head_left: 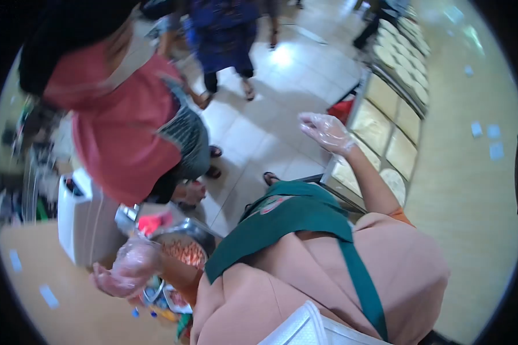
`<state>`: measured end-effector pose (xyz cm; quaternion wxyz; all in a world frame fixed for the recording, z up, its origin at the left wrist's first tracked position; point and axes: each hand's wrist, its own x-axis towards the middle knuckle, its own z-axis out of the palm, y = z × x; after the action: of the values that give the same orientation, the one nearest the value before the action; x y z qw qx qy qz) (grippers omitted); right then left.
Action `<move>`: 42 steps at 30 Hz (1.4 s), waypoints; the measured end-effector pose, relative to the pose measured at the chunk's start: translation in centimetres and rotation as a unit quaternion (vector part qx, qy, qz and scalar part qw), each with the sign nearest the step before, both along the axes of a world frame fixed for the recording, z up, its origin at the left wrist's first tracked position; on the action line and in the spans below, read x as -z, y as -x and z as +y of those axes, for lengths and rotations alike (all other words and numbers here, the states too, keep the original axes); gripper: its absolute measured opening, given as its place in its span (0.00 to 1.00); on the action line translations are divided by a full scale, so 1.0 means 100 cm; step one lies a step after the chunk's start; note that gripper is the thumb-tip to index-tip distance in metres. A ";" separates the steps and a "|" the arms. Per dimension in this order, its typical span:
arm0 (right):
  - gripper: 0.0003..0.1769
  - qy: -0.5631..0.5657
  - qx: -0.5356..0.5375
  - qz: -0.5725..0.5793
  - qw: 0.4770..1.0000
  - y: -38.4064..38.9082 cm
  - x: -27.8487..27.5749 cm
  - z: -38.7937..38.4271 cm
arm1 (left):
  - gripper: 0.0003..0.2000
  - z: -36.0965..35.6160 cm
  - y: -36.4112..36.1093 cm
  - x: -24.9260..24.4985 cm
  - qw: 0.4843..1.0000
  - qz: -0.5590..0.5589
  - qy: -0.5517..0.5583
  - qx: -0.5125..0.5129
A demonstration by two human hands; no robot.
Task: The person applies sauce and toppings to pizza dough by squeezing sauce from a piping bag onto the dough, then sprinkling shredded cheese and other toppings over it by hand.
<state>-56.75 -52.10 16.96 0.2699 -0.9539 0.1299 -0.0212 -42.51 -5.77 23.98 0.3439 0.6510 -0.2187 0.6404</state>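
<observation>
My left hand (131,267), in a clear plastic glove, hangs near a metal bowl (208,234) of small orange-pink pieces (184,253). Its fingers are loosely bent and slightly blurred, and nothing shows in them. My right hand (328,132), gloved the same way, is raised over the left edge of a row of trays (376,121) with pale, flat contents. Its fingers are loosely bent with nothing visible between them. A green apron (293,215) covers my front.
A person in a pink top (121,126) stands at the left, close to a white container (86,221). Another person in blue patterned clothing (221,34) stands farther off on the tiled floor (270,115). More trays with round pale pieces (400,57) lie at the upper right.
</observation>
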 end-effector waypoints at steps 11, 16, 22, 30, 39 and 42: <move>0.54 -0.634 0.321 -0.333 0.620 -0.049 0.045 -0.036 | 0.36 -0.351 -0.008 0.039 0.596 0.355 -0.438 0.571; 0.56 -0.658 0.324 -0.362 0.576 -0.077 0.059 -0.114 | 0.24 -0.471 -0.010 0.070 0.554 0.361 -0.438 0.609; 0.38 -0.544 0.281 -0.337 0.715 -0.110 0.055 -0.267 | 0.05 -0.612 -0.054 0.096 0.491 0.372 -0.452 0.645; 0.53 -0.659 0.265 -0.389 0.587 -0.191 0.072 -0.434 | 0.06 -0.780 -0.139 0.103 0.394 0.386 -0.416 0.723; 0.50 -0.589 0.427 -0.140 0.672 -0.273 0.193 -0.619 | 0.16 -0.942 -0.353 0.134 0.393 0.565 -0.339 0.642; 0.49 -0.610 0.364 -0.090 0.698 -0.278 0.199 -0.653 | 0.17 -0.995 -0.426 0.162 0.393 0.657 -0.179 0.618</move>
<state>-28.93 -117.37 -2.91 0.7742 -0.4522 0.4265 -0.1192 0.08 -105.25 7.78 0.5582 0.6032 -0.3768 -0.4273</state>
